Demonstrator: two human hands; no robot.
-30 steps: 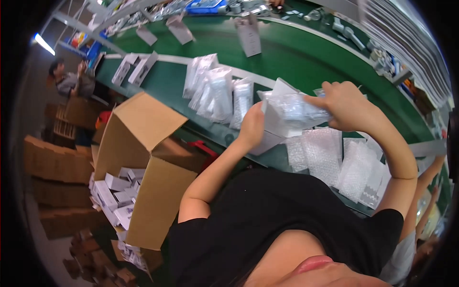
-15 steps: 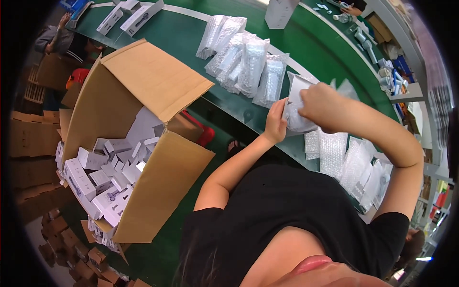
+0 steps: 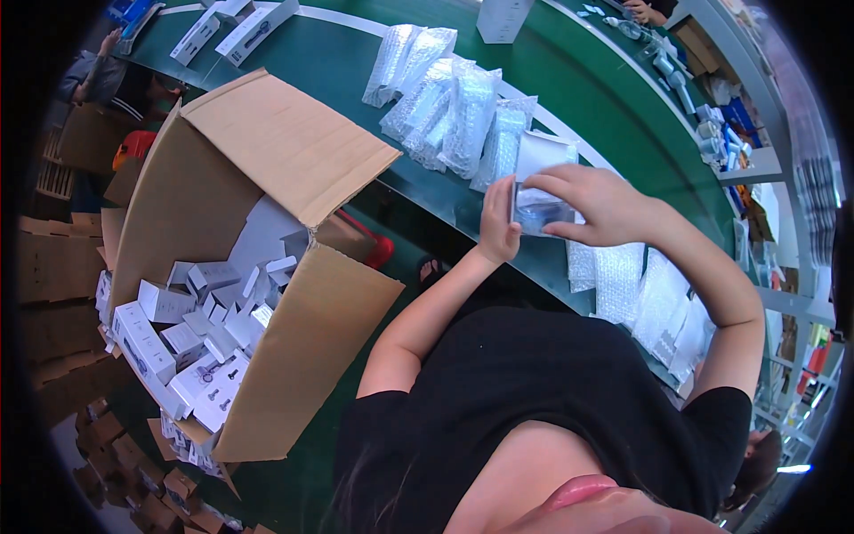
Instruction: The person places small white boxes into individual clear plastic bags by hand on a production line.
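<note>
A small white box (image 3: 539, 155) with its end flap raised is between my hands over the green table. Something wrapped in clear plastic (image 3: 539, 216) shows in its open end. My left hand (image 3: 500, 224) holds the box's left side, fingers straight along it and thumb at the near edge. From the right, my right hand (image 3: 607, 203) arches over the opening, thumb and fingers gripping across the box. Several bubble-wrapped pieces (image 3: 471, 116) lie just beyond the box. More bubble-wrap bags (image 3: 623, 280) are under and beside my right forearm.
A large open carton (image 3: 294, 142) stands left of me, filled with white printed boxes (image 3: 191, 334). Other white boxes (image 3: 257, 32) rest at the table's far left, and one (image 3: 503, 20) stands upright at the far side. Brown cartons (image 3: 67, 258) are stacked at far left. Co-workers are partly visible.
My right hand has gone from a closed fist at the box's mouth to fingers spread across it. The box and both hands have shifted slightly left.
</note>
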